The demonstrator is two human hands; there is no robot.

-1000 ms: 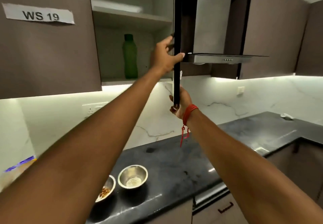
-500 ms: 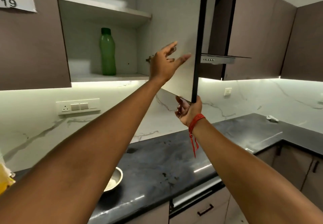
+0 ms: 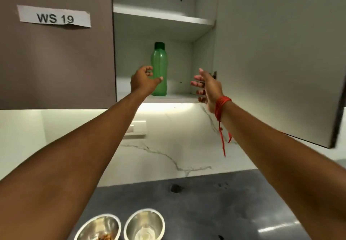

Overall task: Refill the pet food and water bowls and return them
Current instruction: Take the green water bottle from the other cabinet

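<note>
2 hands: both raised before the open cupboard (image 3: 179,59); both empty
Left hand (image 3: 143,82): fingers loosely curved, thumb out, gripping nothing; just left of the bottle (image 3: 159,65); its thumb tip crosses the bottle's lower body in view; whether it touches, cannot tell
Right hand (image 3: 206,88): fingers spread and relaxed, palm turned left, holding nothing; apart from the bottle, to its right, near the cupboard's right wall; red thread (image 3: 221,106) round the wrist
Bottle: green with a dark cap; upright on the lower shelf (image 3: 179,97); between the 2 hands
Door (image 3: 271,52): swung open to the right of the right hand
Upper shelf (image 3: 162,15): above the bottle
Bowls: 2 steel ones side by side on the dark counter (image 3: 206,206), well below the hands; left bowl (image 3: 97,226) holds brown bits of food; right bowl (image 3: 144,223) shines pale inside; whether it holds water, cannot tell
Label (image 3: 55,17): "WS 19", on the shut door left of the cupboard
</note>
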